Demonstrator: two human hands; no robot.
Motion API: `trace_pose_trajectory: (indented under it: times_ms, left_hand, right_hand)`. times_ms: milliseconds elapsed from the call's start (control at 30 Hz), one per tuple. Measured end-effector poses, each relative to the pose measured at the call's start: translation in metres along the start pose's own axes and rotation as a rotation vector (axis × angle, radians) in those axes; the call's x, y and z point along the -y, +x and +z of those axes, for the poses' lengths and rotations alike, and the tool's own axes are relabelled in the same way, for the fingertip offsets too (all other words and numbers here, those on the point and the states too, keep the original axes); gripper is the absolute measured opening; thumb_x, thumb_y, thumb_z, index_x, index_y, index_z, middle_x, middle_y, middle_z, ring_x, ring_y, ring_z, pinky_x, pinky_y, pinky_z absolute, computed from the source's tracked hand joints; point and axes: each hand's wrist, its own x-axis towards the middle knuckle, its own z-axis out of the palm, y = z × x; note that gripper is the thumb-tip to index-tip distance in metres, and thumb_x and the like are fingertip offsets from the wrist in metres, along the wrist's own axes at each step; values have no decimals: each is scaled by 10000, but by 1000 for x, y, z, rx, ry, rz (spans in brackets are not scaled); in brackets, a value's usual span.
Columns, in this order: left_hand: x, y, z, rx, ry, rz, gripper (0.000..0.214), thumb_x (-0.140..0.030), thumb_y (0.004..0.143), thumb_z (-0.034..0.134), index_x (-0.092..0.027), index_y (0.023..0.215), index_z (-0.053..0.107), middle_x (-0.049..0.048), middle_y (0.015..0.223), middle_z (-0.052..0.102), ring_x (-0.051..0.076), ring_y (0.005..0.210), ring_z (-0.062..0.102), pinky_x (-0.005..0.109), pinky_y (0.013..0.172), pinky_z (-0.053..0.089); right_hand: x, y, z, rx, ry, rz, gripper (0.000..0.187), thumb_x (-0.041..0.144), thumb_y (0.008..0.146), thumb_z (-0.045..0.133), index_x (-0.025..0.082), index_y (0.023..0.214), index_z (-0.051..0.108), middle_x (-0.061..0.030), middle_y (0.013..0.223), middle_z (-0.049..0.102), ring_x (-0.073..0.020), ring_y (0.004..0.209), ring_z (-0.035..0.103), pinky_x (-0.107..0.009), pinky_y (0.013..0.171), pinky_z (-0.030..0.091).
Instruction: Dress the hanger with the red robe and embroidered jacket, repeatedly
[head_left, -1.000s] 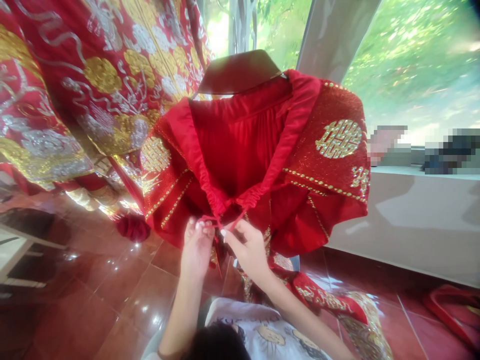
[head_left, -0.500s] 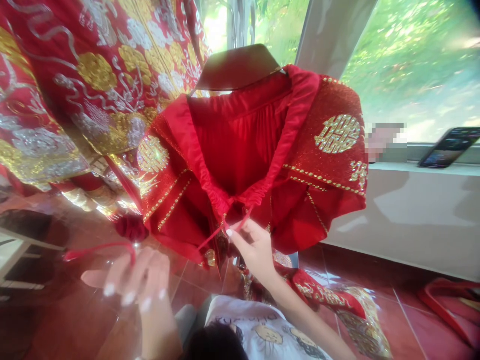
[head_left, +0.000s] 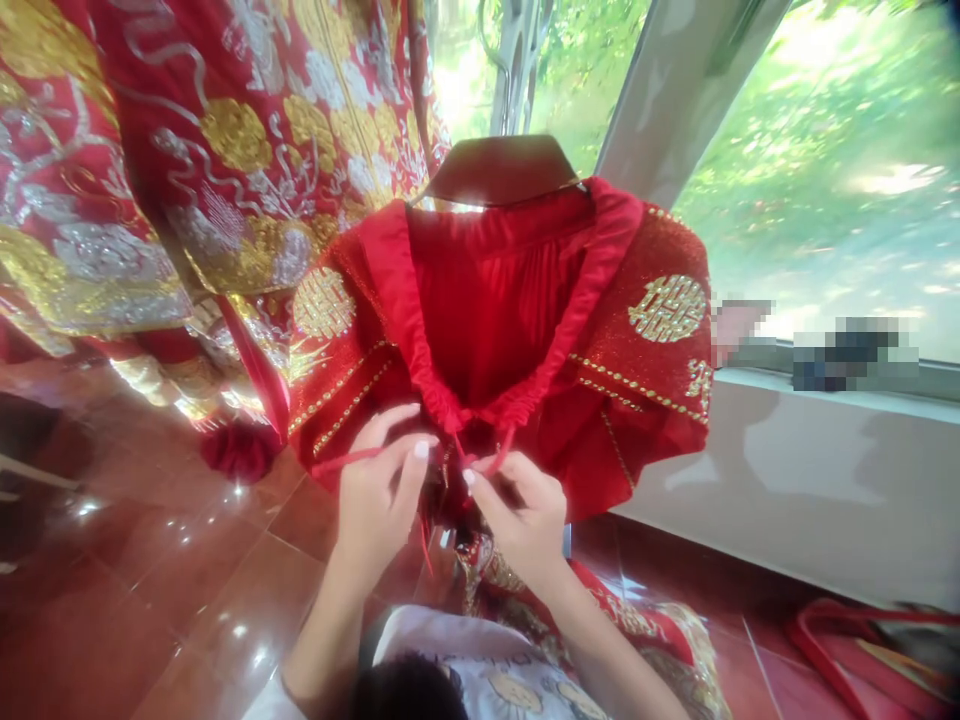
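Note:
A red garment [head_left: 495,300] with gold embroidery hangs from a dark wooden hanger [head_left: 501,170] in front of me. Its gathered red waistband meets at a thin red drawstring [head_left: 352,458]. My left hand [head_left: 379,490] pinches one end of that string, which trails off to the left. My right hand [head_left: 521,510] is closed on the other end just below the gathered band. Both hands sit close together under the waistband.
A larger red robe [head_left: 187,170] with gold and silver embroidery hangs at the left. More red cloth [head_left: 645,630] lies on the glossy red tiled floor [head_left: 135,600]. A white window ledge [head_left: 825,440] runs along the right, below a window with greenery outside.
My left hand, swung out low to the left with the string half a second ago, has come back up to the waistband beside my right hand. The view has shifted slightly downward.

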Motion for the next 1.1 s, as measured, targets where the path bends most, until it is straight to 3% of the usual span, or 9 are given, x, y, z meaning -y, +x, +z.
trace_pose_trajectory:
  times_ms: [67,200,300,467,567,700,833,933,1100]
  left_hand:
    - [-2,-3,-3,-11,-58,-41,259,-296,943,485,-230,922,734,52,1194,629,195,1114,591,312,1000,439]
    - [-1,-6,5,313,-404,-260,406,-431,967,398,-215,887,732,61,916,673,181,885,631,280,811,514]
    - [4,-4,14,405,-560,-377,476,-508,946,409,-179,723,671,15,607,544,130,588,517,232,578,454]
    - [12,6,11,423,-602,-335,491,-508,867,571,-152,537,502,-17,529,433,87,515,382,202,515,352]
    - [13,9,13,360,-694,-309,396,-542,817,628,-160,723,592,24,697,573,128,654,519,224,639,447]
    - [7,5,24,383,-855,-416,419,-574,887,496,-183,947,635,69,886,631,170,807,594,256,747,492]
    - [1,1,31,342,-720,-454,402,-540,885,522,-170,768,625,20,694,564,132,654,533,218,639,466]
    - [2,3,30,367,-700,-446,477,-576,873,514,-162,639,547,-37,523,368,80,467,315,190,437,291]
    - [11,12,16,303,-508,-317,505,-487,800,651,-151,474,462,-37,454,353,61,442,275,198,432,232]
  right_hand:
    - [3,1,-1,10,-28,-35,76,166,829,613,165,754,598,22,601,637,-60,438,507,-165,440,408]
    - [6,3,3,99,-34,-84,87,158,839,591,170,753,593,15,623,643,-68,488,554,-158,480,432]
    - [8,6,0,193,-86,-70,128,179,858,555,175,730,571,21,589,612,-62,455,500,-166,457,398]
    - [15,16,-16,279,-88,-21,134,213,855,576,167,730,581,26,574,581,-59,472,475,-164,465,382]
    - [18,21,-18,305,-25,-8,164,213,858,582,164,703,562,36,556,552,-54,476,460,-157,469,372]
    - [17,20,-11,296,-47,-7,144,201,876,532,169,740,566,5,646,608,-75,535,511,-178,529,408]
    - [15,17,-8,312,-80,-7,145,190,882,492,177,754,560,-9,706,628,-87,568,529,-191,567,427]
    - [15,18,-11,329,-69,18,160,177,870,493,171,717,539,11,646,575,-72,538,480,-178,531,392]
    - [12,27,-21,394,-80,121,184,239,871,540,146,726,604,29,575,511,-60,505,412,-176,489,346]
